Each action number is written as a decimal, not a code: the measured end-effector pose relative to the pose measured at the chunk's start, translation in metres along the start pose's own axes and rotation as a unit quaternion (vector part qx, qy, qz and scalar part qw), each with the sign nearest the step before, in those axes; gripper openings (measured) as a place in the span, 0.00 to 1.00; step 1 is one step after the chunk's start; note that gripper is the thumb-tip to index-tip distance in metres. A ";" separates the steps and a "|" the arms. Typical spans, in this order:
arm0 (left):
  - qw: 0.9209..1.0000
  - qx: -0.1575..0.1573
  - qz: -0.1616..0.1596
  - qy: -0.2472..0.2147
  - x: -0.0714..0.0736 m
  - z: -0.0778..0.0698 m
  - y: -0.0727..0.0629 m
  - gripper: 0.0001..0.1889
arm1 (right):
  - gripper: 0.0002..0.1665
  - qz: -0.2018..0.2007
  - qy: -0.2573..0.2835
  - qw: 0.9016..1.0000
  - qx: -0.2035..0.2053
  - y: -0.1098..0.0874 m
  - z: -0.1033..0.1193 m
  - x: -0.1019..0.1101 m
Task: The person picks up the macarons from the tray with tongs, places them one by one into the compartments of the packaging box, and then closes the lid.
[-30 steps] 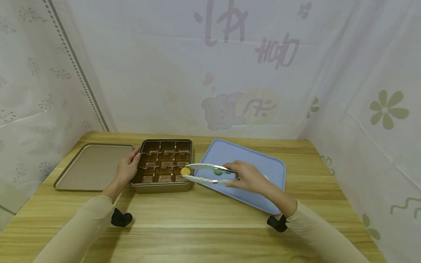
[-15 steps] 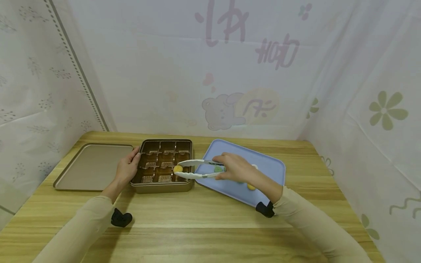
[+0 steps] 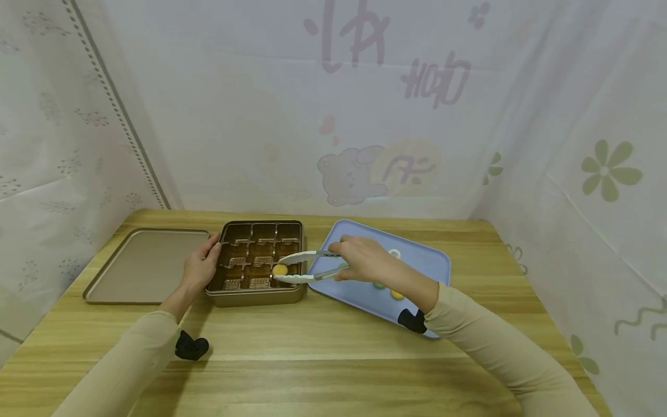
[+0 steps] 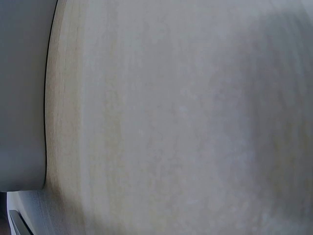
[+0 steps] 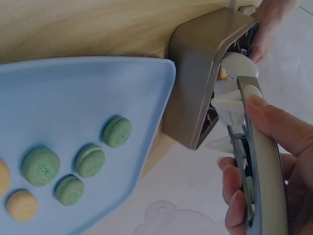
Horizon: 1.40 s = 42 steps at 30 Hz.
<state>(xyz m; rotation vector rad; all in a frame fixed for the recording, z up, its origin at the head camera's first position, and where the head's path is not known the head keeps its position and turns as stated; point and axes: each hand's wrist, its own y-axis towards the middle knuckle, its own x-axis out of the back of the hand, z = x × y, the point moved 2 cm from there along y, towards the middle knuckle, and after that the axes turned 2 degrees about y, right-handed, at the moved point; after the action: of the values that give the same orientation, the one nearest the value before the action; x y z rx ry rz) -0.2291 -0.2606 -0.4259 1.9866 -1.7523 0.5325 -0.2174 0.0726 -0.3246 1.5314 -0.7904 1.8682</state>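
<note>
My right hand grips a pair of tongs with silver arms and pale scalloped tips. Between those tips sits a yellow macaron, at the front right compartment of a brown divided box. The right wrist view shows the tong tips reaching inside the box rim, with the macaron partly hidden behind them. My left hand holds the box's left side, thumb close to the rim. Several green macarons and yellow macarons lie on a blue tray.
A flat brown lid-like tray lies left of the box. The blue tray stands close to the box's right side. A white ring-shaped item rests on it. Black wrist mounts hang below both forearms. Printed curtains enclose the table.
My right hand has moved left with the tongs, bringing the yellow macaron from the box's right rim to over the front right compartment. The left hand stays at the box.
</note>
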 end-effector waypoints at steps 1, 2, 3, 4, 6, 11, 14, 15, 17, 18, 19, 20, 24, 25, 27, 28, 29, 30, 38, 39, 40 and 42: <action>1.000 0.003 0.001 -0.002 0.000 0.000 0.000 0.27 | 0.34 0.000 -0.004 1.000 0.001 0.000 0.001 0.000; 1.000 0.005 0.003 -0.003 0.000 0.000 -0.001 0.27 | 0.34 -0.001 -0.007 1.000 0.001 0.000 0.001 0.000; 1.000 0.008 0.004 -0.004 0.000 -0.001 -0.001 0.27 | 0.34 -0.001 -0.009 1.000 0.001 0.000 0.001 0.000; 1.000 0.009 0.004 -0.003 0.000 -0.001 -0.001 0.27 | 0.33 -0.002 -0.010 1.000 0.003 0.000 0.001 0.000; 1.000 0.008 0.004 -0.004 0.001 -0.001 -0.002 0.27 | 0.33 -0.006 -0.009 1.000 0.006 0.000 0.000 -0.001; 1.000 0.000 0.008 -0.003 0.001 -0.001 -0.002 0.28 | 0.34 -0.012 0.004 1.000 0.009 -0.001 -0.002 -0.005; 1.000 0.000 0.006 -0.003 0.001 0.000 -0.002 0.28 | 0.34 -0.015 0.011 1.000 0.010 -0.001 -0.003 -0.006; 1.000 -0.001 0.005 -0.003 0.001 0.000 -0.002 0.28 | 0.34 -0.016 0.011 1.000 0.010 -0.001 -0.003 -0.007; 1.000 -0.001 0.003 -0.002 0.001 0.001 -0.001 0.28 | 0.34 -0.019 0.015 1.000 0.010 -0.002 -0.003 -0.008; 1.000 -0.001 0.002 -0.004 0.001 0.001 -0.001 0.27 | 0.34 -0.020 0.016 1.000 0.010 -0.002 -0.003 -0.008; 1.000 -0.001 0.001 -0.004 0.001 0.002 -0.001 0.27 | 0.34 -0.020 0.017 1.000 0.009 -0.003 -0.003 -0.009; 1.000 0.000 -0.001 -0.005 0.000 0.002 0.000 0.27 | 0.34 -0.020 0.020 1.000 0.008 -0.003 -0.003 -0.009; 1.000 0.007 -0.001 -0.012 0.000 0.004 0.000 0.28 | 0.35 -0.019 0.024 1.000 0.005 -0.004 -0.004 -0.011; 1.000 0.010 -0.001 -0.013 0.000 0.004 0.000 0.28 | 0.35 -0.019 0.025 0.999 0.005 -0.005 -0.004 -0.011; 1.000 0.014 0.001 -0.017 0.000 0.004 0.000 0.28 | 0.35 -0.019 0.028 0.999 0.002 -0.005 -0.005 -0.013; 1.000 0.016 0.001 -0.018 0.000 0.004 0.000 0.28 | 0.35 -0.020 0.031 0.999 0.001 -0.005 -0.005 -0.014; 1.000 0.017 0.002 -0.019 -0.001 0.004 0.000 0.28 | 0.35 -0.021 0.032 0.999 0.001 -0.006 -0.005 -0.014; 1.000 0.019 0.003 -0.019 -0.001 0.004 0.000 0.28 | 0.36 -0.022 0.035 0.999 0.000 -0.006 -0.005 -0.015; 1.000 0.024 0.005 -0.014 -0.001 0.002 -0.001 0.28 | 0.36 -0.048 0.059 0.997 -0.001 -0.015 -0.011 -0.018; 1.000 0.025 0.005 -0.013 -0.001 0.002 -0.002 0.28 | 0.36 -0.055 0.063 0.997 -0.003 -0.018 -0.013 -0.018; 1.000 0.025 0.006 -0.012 -0.001 0.002 -0.002 0.28 | 0.36 -0.061 0.067 0.996 -0.004 -0.021 -0.016 -0.019; 1.000 0.025 0.007 -0.010 -0.001 0.001 -0.001 0.28 | 0.36 -0.073 0.075 0.994 -0.010 -0.029 -0.023 -0.019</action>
<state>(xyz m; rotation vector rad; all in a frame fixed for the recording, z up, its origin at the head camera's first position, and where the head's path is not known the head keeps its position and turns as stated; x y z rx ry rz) -0.2280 -0.2605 -0.4276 2.0227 -1.7819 0.5675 -0.2071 0.1073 -0.3446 1.3791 -0.6086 1.8370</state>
